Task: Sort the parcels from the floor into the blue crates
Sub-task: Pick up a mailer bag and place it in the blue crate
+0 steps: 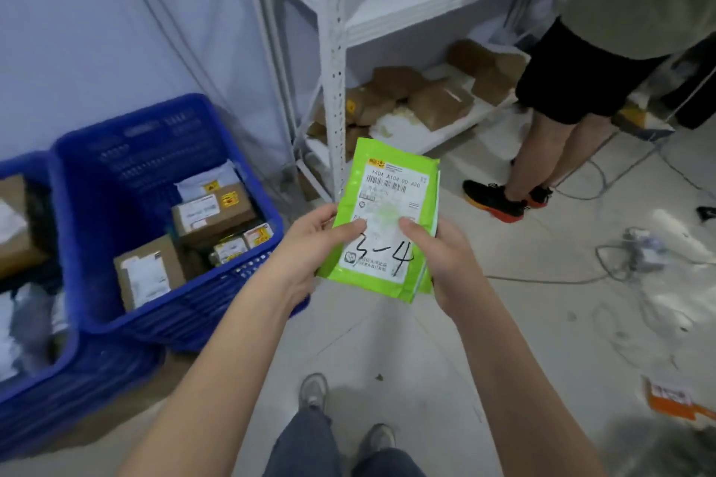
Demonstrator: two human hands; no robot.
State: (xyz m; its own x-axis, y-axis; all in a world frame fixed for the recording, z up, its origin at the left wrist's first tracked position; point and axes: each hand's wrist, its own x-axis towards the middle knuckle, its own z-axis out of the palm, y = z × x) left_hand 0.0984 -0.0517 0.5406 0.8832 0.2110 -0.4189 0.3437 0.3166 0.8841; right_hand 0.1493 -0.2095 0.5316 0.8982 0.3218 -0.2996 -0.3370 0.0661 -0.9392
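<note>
Two hands on one parcel: I see the left hand [310, 244] and right hand [445, 263] both up on the green mailer [381, 221], label facing the camera.
fingers: both thumbs pressed on the label, other fingers curled under the edges.
mailer: in the air, right of the near blue crate [128, 182], over bare floor [523, 341].
done: that crate already holds several boxes; the second blue crate [38, 379] at far left holds some too.
left: this mailer not yet placed; orange parcel [670, 401] on the floor lower right.
unclear: "3-4" handwritten, probably the bin code.
</note>
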